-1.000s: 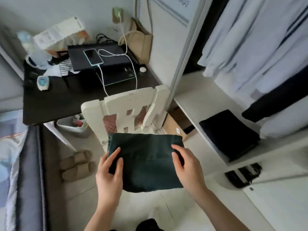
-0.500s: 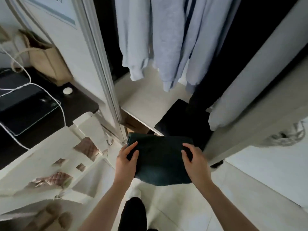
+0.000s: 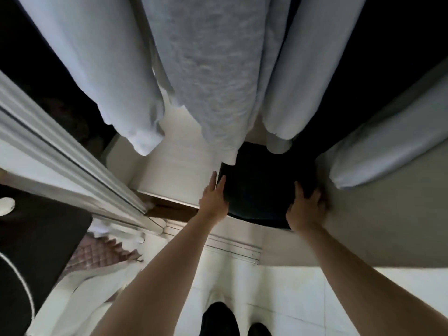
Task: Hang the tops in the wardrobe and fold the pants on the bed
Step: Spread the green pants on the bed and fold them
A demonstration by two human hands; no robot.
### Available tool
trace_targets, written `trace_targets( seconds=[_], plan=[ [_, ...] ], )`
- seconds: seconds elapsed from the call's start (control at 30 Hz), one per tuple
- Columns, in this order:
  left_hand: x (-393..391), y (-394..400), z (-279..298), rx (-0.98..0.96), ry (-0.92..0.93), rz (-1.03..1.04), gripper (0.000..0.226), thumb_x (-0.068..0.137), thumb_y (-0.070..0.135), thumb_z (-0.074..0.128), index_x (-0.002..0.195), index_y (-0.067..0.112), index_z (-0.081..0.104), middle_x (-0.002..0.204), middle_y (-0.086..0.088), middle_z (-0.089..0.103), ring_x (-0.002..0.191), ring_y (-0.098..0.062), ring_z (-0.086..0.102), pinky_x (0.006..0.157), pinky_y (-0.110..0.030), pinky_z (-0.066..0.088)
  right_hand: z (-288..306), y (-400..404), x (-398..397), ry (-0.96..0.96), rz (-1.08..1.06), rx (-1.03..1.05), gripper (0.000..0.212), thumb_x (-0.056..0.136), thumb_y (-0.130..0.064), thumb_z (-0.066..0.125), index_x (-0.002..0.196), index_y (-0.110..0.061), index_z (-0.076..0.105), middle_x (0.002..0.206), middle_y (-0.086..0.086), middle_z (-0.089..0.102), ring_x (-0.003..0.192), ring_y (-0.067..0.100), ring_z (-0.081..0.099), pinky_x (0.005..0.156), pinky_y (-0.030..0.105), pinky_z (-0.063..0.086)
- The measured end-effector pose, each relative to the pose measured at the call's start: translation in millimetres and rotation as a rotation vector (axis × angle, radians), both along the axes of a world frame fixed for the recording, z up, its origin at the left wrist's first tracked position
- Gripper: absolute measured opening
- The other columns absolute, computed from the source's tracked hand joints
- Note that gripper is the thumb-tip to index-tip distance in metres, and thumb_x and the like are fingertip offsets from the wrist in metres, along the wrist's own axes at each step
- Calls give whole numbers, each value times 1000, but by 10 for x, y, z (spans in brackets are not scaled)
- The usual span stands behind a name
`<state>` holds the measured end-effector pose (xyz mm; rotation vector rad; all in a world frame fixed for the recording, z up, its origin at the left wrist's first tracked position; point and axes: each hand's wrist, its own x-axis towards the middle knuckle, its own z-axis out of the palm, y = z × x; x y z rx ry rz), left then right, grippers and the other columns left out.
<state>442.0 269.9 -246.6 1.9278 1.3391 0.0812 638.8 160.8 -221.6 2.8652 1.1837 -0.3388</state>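
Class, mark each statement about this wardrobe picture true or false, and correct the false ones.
1. Both hands are on a dark folded garment. True.
2. The garment lies on the floor. False: it is at the wardrobe shelf, under the hanging tops.
3. Pale grey tops hang above the shelf. True.
4. The left hand holds a hanger. False: its straight fingers rest against the garment's left edge.
5. The right hand is curled round the garment's right edge. True.

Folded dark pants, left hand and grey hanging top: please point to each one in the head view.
Folded dark pants point(image 3: 261, 187): head view, middle of the top fold.
Left hand point(image 3: 213, 197): head view, back of the hand.
Grey hanging top point(image 3: 213, 76): head view, front of the fabric.
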Motion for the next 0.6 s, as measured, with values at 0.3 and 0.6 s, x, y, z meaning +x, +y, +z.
trace_targets(
  seconds=[0.3,0.6],
  plan=[
    [60,-106,-457,404,376,-269,102,90,4,55,151,29,-24,158,-5,-32,146,-46,-11,118,-53,16,-368,-76,-51,-298,261,-205,84,87,-19,61,153,-21,10,155,29,8,141,50,11,114,54,19],
    [169,106,-461,505,324,-519,78,93,-3,46,157,21,8,165,1,4,149,-38,7,95,-41,54,-405,-17,72,-434,391,-305,54,70,-16,75,122,-26,64,106,12,70,113,33,59,96,44,47]
  ],
)
